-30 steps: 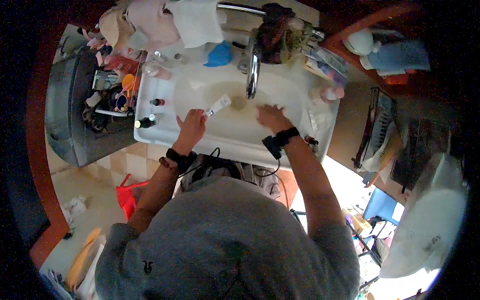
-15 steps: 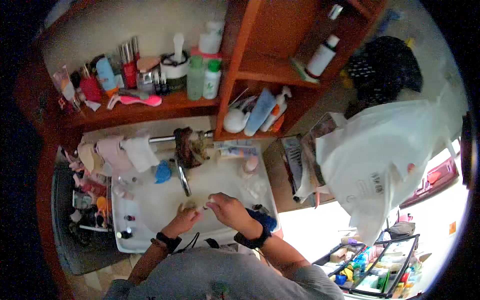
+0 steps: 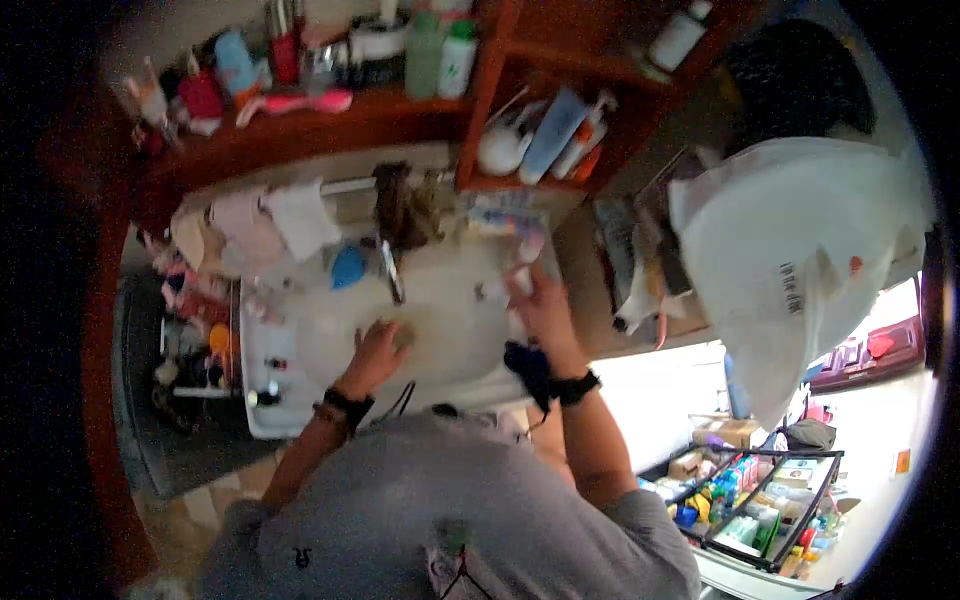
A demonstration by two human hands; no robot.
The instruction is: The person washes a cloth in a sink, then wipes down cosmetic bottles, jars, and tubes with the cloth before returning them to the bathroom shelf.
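Observation:
My left hand (image 3: 372, 356) hovers over the white washbasin (image 3: 450, 335), its fingers apart and somewhat blurred, with nothing visible in them. At the basin's right side, my right hand (image 3: 543, 312) has its fingers curled about a small white object (image 3: 522, 281); blur hides its exact kind. Just beyond those fingers is a pink-topped container (image 3: 531, 245). A dark blue cloth (image 3: 527, 368) hangs over the front rim below my right hand. Between the hands and the back wall are the metal faucet (image 3: 391, 272) and a blue scrubber-like piece (image 3: 348, 267).
Cloths (image 3: 300, 220) and a brown bunched item (image 3: 405, 205) hang on a rail behind the basin. Bottles and a pink razor-like item (image 3: 305, 101) line the wooden shelf (image 3: 400, 115). A white plastic bag (image 3: 800, 250) hangs at right. Small bottles (image 3: 264, 397) stand on the left rim.
The hands, together over the basin before, have separated. My right hand has moved right to the basin's side; my left hand has opened and shifted slightly. The camera view has tilted down.

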